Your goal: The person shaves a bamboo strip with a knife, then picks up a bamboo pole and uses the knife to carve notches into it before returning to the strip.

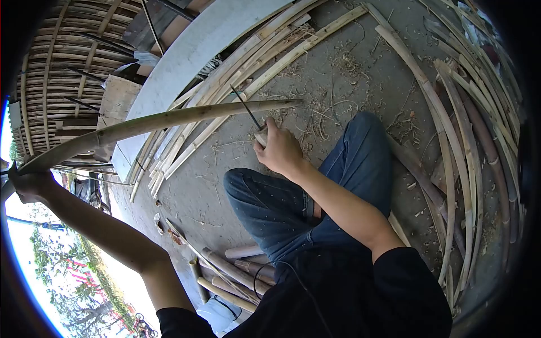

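Note:
My left hand (29,183) is wrapped round a long bamboo pole (169,118) near the left edge of the view. From there the pole runs across in front of me to a narrow tip on the right, its far end low over the floor. In my right hand (282,149) is a knife (246,107), the fingers closed round its pale handle. The thin dark blade points up and to the left, overlapping the pole in this view. Both hands are out in front of my crossed legs (270,211).
Split bamboo strips (282,42) lie in a bundle beyond the pole, beside a pale curved board (186,42). More bamboo lengths (445,112) line the right side. Short bamboo pieces (231,276) lie by my left hip. Shavings (321,112) litter the floor.

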`<state>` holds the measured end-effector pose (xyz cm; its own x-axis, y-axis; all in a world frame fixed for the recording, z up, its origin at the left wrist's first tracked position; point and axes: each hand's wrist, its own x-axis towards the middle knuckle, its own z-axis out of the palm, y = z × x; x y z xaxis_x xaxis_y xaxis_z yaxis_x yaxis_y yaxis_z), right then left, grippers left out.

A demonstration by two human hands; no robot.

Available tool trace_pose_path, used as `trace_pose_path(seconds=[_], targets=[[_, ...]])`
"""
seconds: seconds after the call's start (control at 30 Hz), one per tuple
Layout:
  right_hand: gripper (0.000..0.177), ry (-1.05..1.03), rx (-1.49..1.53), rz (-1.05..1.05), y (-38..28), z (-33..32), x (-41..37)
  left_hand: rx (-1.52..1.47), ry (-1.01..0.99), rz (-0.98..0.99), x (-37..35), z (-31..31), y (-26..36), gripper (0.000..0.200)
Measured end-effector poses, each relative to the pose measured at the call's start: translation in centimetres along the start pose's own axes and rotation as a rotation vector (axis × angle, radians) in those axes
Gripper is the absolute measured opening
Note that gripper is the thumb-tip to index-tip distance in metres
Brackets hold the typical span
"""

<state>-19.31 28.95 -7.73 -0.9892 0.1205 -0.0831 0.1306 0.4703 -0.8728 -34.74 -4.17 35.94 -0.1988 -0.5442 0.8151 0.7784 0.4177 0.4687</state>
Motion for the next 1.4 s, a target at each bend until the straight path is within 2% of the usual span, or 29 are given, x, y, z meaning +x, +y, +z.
trace_pose_path(seconds=[0.1,0.13,0.2,0.27,0.3,0.33,0.37,0.43,0.53,0.6,0.7,0.77,0.8,0.83,0.9,0.93,0.97,1.03,1.07,1.1,1.13,1.17,1.2,1.23,1.27,1.3,1.33,1.37,1.4], targets=[[0.064,0.000,-0.004,-0.024,0.3,1.4,1.7,0.120,0.064,0.008,-1.1,0.6,-0.1,0.025],[0.047,0.001,-0.066,0.040,1.1,1.3,2.2,0.119,0.066,0.011,0.0,0.0,-1.0,0.025],[0.050,-0.036,-0.080,0.286,6.2,1.9,4.2,0.154,-0.068,-0.005,2.7,-2.3,-3.4,0.027],[0.056,-0.069,-0.172,0.386,15.2,3.1,5.8,0.087,-0.076,-0.041,1.8,-2.8,-3.2,0.027],[0.044,-0.375,-0.309,0.297,20.2,3.2,7.3,0.014,-0.087,-0.080,1.3,-2.9,-3.3,0.028],[0.036,-0.215,-0.159,0.492,19.9,1.2,6.1,-0.035,-0.148,-0.095,4.0,-4.6,-5.0,0.028],[0.036,-0.204,-0.160,0.490,20.2,1.3,7.0,-0.109,-0.312,-0.234,9.0,-8.0,-8.2,0.027],[0.037,-0.311,-0.244,0.427,21.3,2.9,7.5,0.003,-0.140,-0.160,4.4,-5.0,-4.7,0.026],[0.046,-0.343,-0.220,0.465,17.4,1.3,6.2,-0.081,-0.279,-0.244,1.0,-3.9,-1.7,0.029],[0.057,-0.107,-0.246,0.264,15.2,2.0,4.9,-0.128,-0.321,-0.281,0.2,-3.4,-0.3,0.028],[0.065,-0.196,-0.197,0.035,3.8,-1.1,2.1,-0.235,-0.420,-0.351,0.8,-4.4,-0.2,0.025],[0.064,-0.161,-0.141,-0.072,0.8,-1.1,0.3,-0.818,-1.204,-0.476,3.6,-5.5,-1.4,0.029],[0.063,-0.160,-0.155,-0.055,1.4,-0.6,0.4,-0.609,-0.912,-0.376,4.0,-6.8,-1.7,0.032],[0.063,-0.153,-0.169,-0.039,2.8,0.3,0.7,-0.616,-0.911,-0.367,1.8,-5.5,-0.2,0.032],[0.058,-0.182,-0.257,0.187,7.5,0.8,1.8,-0.253,-0.353,-0.162,-5.1,-2.0,3.8,0.031],[0.057,-0.183,-0.286,0.262,11.6,1.3,2.2,-0.399,-0.531,-0.266,0.2,-5.0,0.6,0.035],[0.055,-0.182,-0.312,0.339,16.0,1.8,2.8,-0.405,-0.527,-0.259,1.9,-6.0,-0.4,0.035],[0.054,-0.413,-0.380,0.293,22.0,3.1,4.5,-0.746,-0.935,-0.426,3.4,-6.7,-1.3,0.039],[0.056,-0.423,-0.314,0.366,19.2,2.0,3.8,-0.650,-0.788,-0.402,2.8,-6.7,-0.8,0.039],[0.058,-0.253,-0.289,0.292,16.0,2.0,2.6,-0.652,-0.785,-0.401,2.3,-6.4,-0.5,0.039],[0.059,-0.093,-0.270,0.211,12.9,2.3,1.1,-0.562,-0.656,-0.353,0.4,-5.4,0.8,0.039],[0.064,-0.093,-0.214,0.161,9.3,1.9,-0.1,-0.468,-0.519,-0.297,-1.7,-4.5,2.1,0.039],[0.063,-0.030,-0.131,0.072,6.6,2.2,-1.3,-0.483,-0.473,-0.294,-3.4,-3.6,3.3,0.041],[0.062,-0.021,-0.076,0.019,4.0,2.1,-2.4,-0.509,-0.651,-0.334,-1.7,-4.3,2.5,0.040],[0.061,0.007,-0.048,-0.013,3.5,3.1,-3.0,-0.877,-1.043,-0.383,-1.5,-4.1,1.8,0.036],[0.061,0.035,-0.017,-0.043,3.4,3.8,-2.9,-0.831,-0.911,-0.371,-2.6,-3.6,2.3,0.035],[0.061,0.024,-0.091,0.042,3.3,3.9,-2.2,-0.717,-0.753,-0.313,-3.7,-2.9,2.9,0.035],[0.061,0.020,-0.174,0.135,4.1,3.5,-1.7,-0.677,-0.704,-0.327,-4.2,-3.1,3.2,0.035],[0.056,-0.011,-0.217,0.230,7.1,3.7,-0.4,-0.804,-0.762,-0.381,-4.7,-3.1,3.2,0.035]])
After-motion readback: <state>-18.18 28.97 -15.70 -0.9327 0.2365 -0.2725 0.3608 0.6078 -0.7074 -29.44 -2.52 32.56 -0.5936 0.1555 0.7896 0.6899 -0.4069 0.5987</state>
